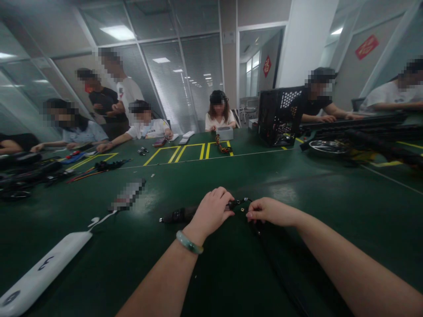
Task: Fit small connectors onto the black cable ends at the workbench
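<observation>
A long white device [49, 268], cabled to a phone [128, 195], lies leftward on the worktop [99, 286]. The left hand [211, 209] curls its fingers over a black tool [178, 215]; the right hand [272, 211] has fingers nearly closed at a black cord [280, 275], grip unclear.

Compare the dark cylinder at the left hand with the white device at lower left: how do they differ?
Colour: the dark cylinder is blackish; the white device is pale with dark markings.
Handling: the left hand grips the dark cylinder; no hand touches the white device.
Shared: both are long and narrow.
</observation>
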`<state>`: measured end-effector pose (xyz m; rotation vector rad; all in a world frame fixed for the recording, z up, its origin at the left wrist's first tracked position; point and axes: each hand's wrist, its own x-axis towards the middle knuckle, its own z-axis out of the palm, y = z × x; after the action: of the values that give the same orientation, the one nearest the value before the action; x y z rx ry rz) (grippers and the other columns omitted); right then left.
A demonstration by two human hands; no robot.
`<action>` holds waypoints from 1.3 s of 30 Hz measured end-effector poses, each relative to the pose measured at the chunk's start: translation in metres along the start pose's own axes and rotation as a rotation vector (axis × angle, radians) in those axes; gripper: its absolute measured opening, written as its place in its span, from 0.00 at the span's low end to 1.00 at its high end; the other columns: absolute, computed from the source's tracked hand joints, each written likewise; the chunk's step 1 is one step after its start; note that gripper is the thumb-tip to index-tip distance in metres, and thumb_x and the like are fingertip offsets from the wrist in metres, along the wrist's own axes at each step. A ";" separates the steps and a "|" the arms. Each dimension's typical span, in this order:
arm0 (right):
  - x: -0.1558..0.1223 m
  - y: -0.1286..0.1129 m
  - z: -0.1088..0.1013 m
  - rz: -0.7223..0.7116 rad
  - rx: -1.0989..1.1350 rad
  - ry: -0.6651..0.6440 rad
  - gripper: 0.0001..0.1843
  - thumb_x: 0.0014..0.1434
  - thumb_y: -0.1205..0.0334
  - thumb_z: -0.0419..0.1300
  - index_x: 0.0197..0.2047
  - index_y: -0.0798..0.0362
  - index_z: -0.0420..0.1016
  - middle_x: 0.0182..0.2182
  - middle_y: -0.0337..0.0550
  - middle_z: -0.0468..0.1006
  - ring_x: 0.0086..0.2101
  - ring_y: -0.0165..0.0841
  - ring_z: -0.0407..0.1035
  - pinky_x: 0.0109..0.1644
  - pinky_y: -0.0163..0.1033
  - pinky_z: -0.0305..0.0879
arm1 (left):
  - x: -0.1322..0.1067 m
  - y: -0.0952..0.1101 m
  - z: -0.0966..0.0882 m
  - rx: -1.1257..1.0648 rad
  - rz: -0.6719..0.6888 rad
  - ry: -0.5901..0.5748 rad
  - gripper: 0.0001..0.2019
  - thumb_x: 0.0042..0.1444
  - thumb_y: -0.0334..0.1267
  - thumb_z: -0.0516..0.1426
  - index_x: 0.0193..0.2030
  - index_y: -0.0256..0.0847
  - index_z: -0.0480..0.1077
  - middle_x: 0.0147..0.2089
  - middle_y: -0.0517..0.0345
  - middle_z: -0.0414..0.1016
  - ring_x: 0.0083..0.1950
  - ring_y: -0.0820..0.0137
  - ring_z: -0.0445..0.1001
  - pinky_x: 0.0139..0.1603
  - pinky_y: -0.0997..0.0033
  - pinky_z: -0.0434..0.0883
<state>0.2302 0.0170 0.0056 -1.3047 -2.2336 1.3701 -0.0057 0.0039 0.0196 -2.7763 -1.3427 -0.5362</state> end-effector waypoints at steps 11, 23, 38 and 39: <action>-0.007 -0.009 0.002 -0.004 0.015 -0.003 0.13 0.57 0.54 0.59 0.37 0.54 0.78 0.30 0.41 0.78 0.28 0.29 0.69 0.31 0.31 0.63 | -0.008 0.032 0.012 0.029 -0.096 -0.011 0.07 0.58 0.37 0.55 0.43 0.42 0.67 0.43 0.56 0.68 0.43 0.65 0.67 0.45 0.64 0.65; 0.004 -0.025 0.024 -0.009 0.125 0.409 0.08 0.56 0.59 0.59 0.36 0.54 0.74 0.31 0.39 0.79 0.30 0.29 0.71 0.33 0.32 0.66 | -0.006 0.031 0.024 0.074 -0.125 0.012 0.05 0.59 0.36 0.55 0.41 0.41 0.63 0.41 0.58 0.65 0.40 0.66 0.67 0.39 0.66 0.66; -0.006 -0.021 0.020 0.168 -0.405 0.311 0.04 0.52 0.65 0.57 0.30 0.50 0.74 0.27 0.38 0.77 0.28 0.32 0.70 0.26 0.32 0.55 | -0.008 0.022 0.014 -0.095 -0.105 -0.001 0.06 0.57 0.40 0.57 0.39 0.43 0.67 0.40 0.61 0.68 0.39 0.69 0.69 0.38 0.68 0.65; -0.005 -0.022 0.021 0.164 -0.412 0.318 0.05 0.53 0.64 0.57 0.30 0.50 0.74 0.27 0.38 0.77 0.28 0.32 0.70 0.26 0.32 0.55 | -0.008 0.021 0.015 -0.091 -0.097 0.002 0.05 0.57 0.40 0.57 0.39 0.43 0.67 0.40 0.60 0.69 0.39 0.68 0.69 0.39 0.67 0.65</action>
<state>0.2085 -0.0038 0.0132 -1.7291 -2.2919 0.6909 0.0100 -0.0133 0.0060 -2.7906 -1.4965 -0.6187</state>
